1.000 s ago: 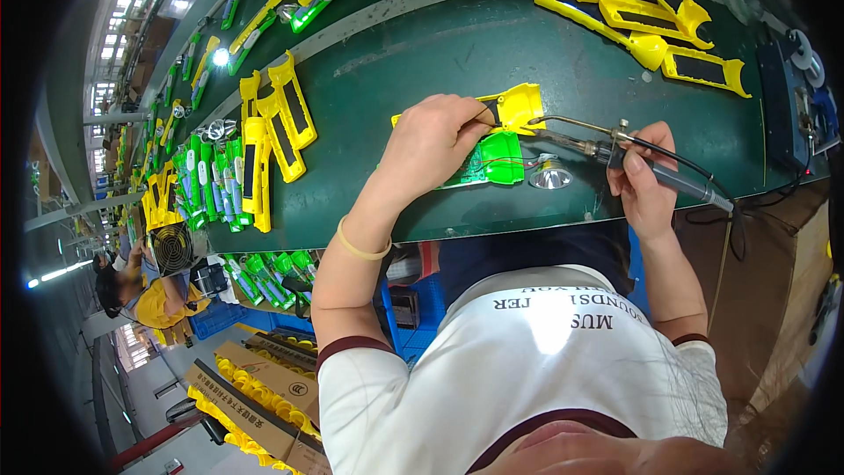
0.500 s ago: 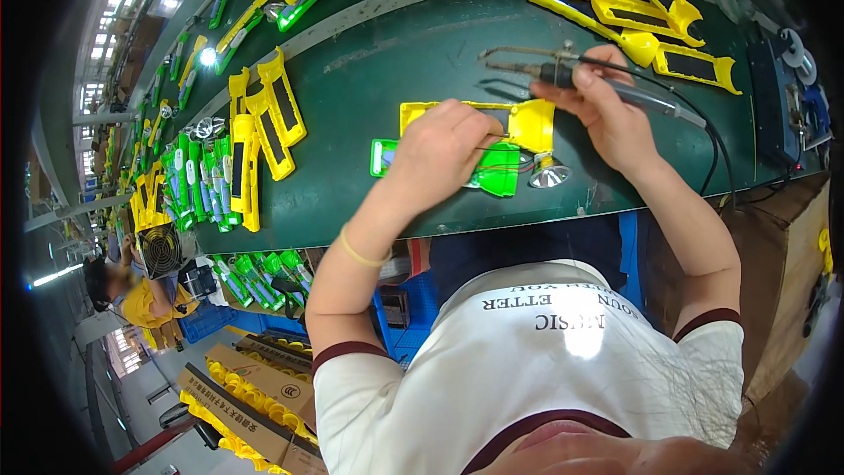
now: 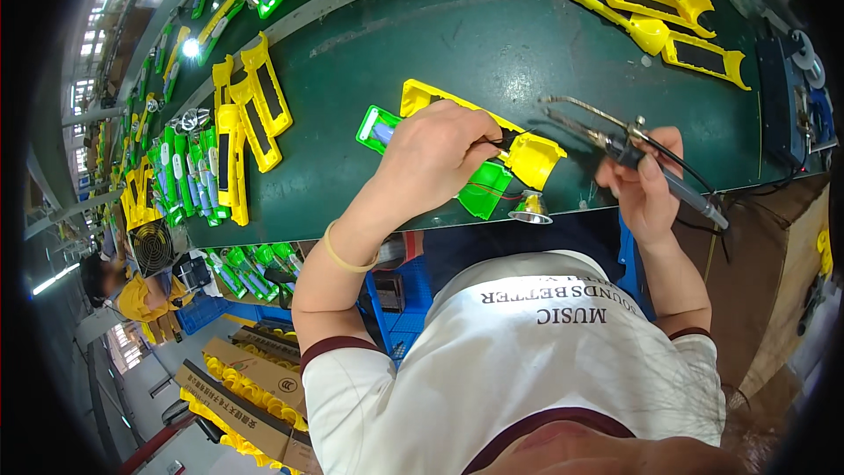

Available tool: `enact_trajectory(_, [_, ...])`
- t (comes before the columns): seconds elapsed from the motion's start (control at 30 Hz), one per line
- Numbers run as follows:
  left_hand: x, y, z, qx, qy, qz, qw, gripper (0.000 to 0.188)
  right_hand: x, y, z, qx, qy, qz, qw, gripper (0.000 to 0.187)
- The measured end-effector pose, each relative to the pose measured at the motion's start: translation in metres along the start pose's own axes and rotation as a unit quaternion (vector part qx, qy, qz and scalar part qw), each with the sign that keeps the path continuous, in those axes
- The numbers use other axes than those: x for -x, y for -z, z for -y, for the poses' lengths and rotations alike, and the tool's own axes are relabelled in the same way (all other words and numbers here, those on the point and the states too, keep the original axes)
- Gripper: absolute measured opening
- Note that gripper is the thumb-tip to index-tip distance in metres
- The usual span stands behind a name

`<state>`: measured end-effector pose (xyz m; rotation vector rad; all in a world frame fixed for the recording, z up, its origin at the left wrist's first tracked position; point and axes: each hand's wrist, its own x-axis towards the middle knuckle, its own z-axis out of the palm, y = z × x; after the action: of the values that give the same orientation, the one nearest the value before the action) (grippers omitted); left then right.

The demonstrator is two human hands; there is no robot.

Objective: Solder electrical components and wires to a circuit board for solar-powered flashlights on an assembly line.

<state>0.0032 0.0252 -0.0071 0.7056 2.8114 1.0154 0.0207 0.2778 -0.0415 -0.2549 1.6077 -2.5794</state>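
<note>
My right hand (image 3: 649,186) grips a soldering iron (image 3: 677,189) with a thin metal solder feed tube, its tip pointing left above the bench. My left hand (image 3: 440,151) is closed in a pinch on a thin dark wire (image 3: 508,139), over a yellow flashlight shell (image 3: 538,161). Just on the near side of that shell lies a green flashlight shell (image 3: 485,193), partly covered by my left hand. Thin wires run from the green part toward a silver reflector cup (image 3: 531,208) near the bench's front edge.
Yellow shells with dark panels (image 3: 655,4) are heaped at the far right. More yellow shells (image 3: 255,105) and green shells (image 3: 189,171) stand at the left. A dark blue machine with a spool (image 3: 791,92) sits at the right end. Another person in yellow (image 3: 145,295) is at the far left.
My right hand has drawn the soldering iron rightward and nearer, away from the shells. The yellow and green shells have turned clockwise under my left hand, and the reflector has shifted nearer the edge.
</note>
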Motion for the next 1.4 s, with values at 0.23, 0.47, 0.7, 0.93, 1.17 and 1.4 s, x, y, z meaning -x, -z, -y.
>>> enact_trajectory(0.23, [-0.003,0.004,0.0,-0.007,-0.026,0.032,0.999,0.01,0.009,0.011,0.004,0.054,0.01,0.049,0.997,0.034])
enact_trajectory(0.47, [0.002,0.003,0.0,0.0,-0.028,0.029,0.999,0.011,-0.003,0.014,0.01,0.284,0.073,0.151,0.944,0.03])
enact_trajectory(0.7, [0.002,0.002,0.003,0.01,-0.018,0.009,1.0,0.011,-0.023,0.006,0.024,0.337,0.063,0.213,0.915,0.03])
enact_trajectory(0.93, [0.0,0.007,0.007,0.023,-0.053,0.03,0.998,0.011,-0.024,0.003,0.02,0.348,0.022,0.209,0.914,0.029])
enact_trajectory(1.17, [-0.007,0.005,-0.002,-0.038,-0.06,0.022,0.997,0.01,-0.018,0.01,0.021,0.3,0.06,0.172,0.937,0.03])
enact_trajectory(1.4, [-0.013,0.008,-0.005,-0.088,-0.065,0.071,0.991,0.011,-0.007,0.015,0.01,0.261,0.039,0.132,0.956,0.03])
